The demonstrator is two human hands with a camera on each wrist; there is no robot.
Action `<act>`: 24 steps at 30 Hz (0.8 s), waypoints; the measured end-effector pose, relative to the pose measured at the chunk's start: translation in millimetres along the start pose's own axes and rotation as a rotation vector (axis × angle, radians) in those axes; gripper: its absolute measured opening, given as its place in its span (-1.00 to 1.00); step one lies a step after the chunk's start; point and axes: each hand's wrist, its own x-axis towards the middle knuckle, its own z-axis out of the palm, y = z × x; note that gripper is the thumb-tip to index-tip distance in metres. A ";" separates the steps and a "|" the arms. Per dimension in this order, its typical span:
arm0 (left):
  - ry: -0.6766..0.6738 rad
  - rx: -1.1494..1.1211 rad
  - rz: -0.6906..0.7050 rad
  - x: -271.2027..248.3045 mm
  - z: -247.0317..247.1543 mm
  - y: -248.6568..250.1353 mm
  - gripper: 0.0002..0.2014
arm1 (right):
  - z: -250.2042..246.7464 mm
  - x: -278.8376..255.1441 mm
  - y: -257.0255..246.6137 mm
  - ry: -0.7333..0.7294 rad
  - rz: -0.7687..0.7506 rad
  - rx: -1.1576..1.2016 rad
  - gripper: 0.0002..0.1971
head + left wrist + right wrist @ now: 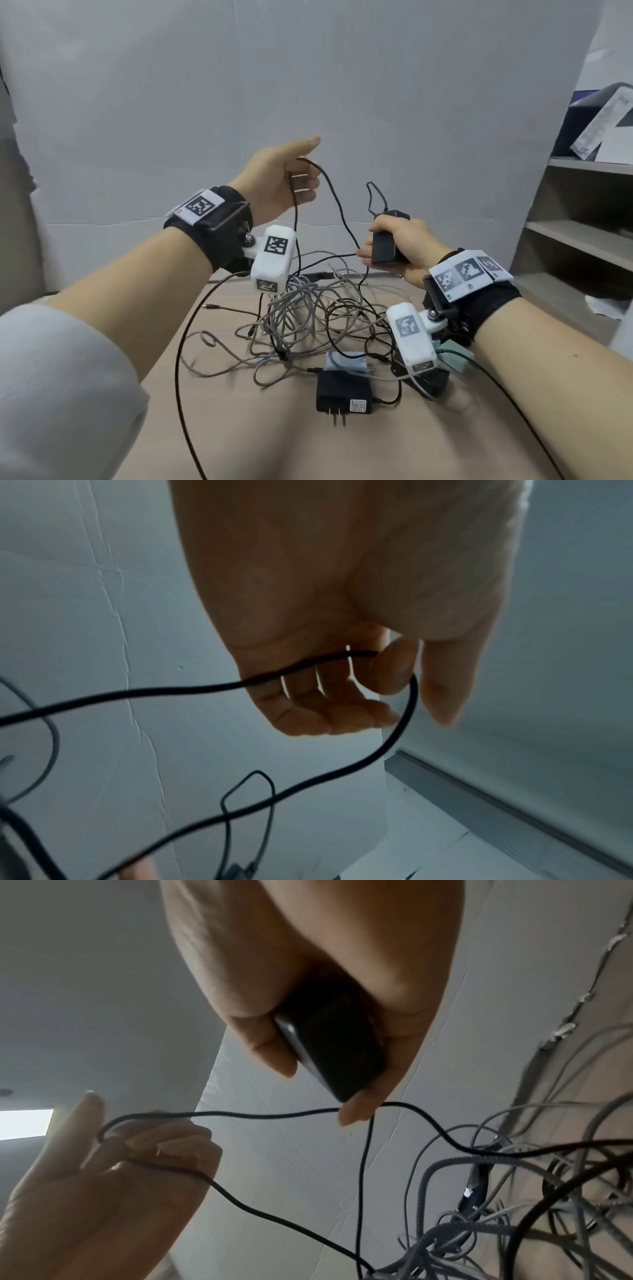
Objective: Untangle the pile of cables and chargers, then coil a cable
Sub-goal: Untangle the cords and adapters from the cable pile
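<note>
My left hand (291, 178) is raised above the table, its curled fingers (329, 712) hooking a loop of thin black cable (334, 202). That cable (143, 693) runs across to my right hand (394, 250), which grips a black charger brick (387, 243) and pinches the same cable (267, 1115) at its fingertips. In the right wrist view the brick (332, 1047) sits between thumb and fingers. Below both hands lies a tangled pile of grey braided and black cables (308, 318) on the tan table (239, 428). A second black charger (342, 390) with plug prongs lies near the front.
A long dark cable (181, 342) loops out to the left of the pile. A pale green block (455, 359) lies under my right wrist. Grey shelves (579, 212) stand at the right. A white wall (308, 85) backs the table.
</note>
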 end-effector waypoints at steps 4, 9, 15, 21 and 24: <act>-0.059 0.037 0.049 -4.1 2.5 1.8 -0.66 | 10.3 -2.4 3.4 -0.114 0.090 0.068 -0.78; -0.106 0.047 0.022 -6.9 -4.9 6.3 -0.70 | 19.5 -2.5 4.7 -0.101 0.002 0.034 -0.91; -0.241 0.611 -0.103 -10.0 -23.9 -1.3 -0.77 | 15.0 0.7 -16.9 0.074 -0.176 0.097 -0.92; -0.406 1.102 -0.307 -15.8 7.4 -10.2 -0.33 | 16.0 -3.4 -21.7 0.016 -0.194 -0.077 -0.92; -0.463 1.122 -0.335 -10.4 31.4 -8.6 -0.28 | 16.4 -5.3 -21.3 -0.051 -0.198 -0.187 -0.92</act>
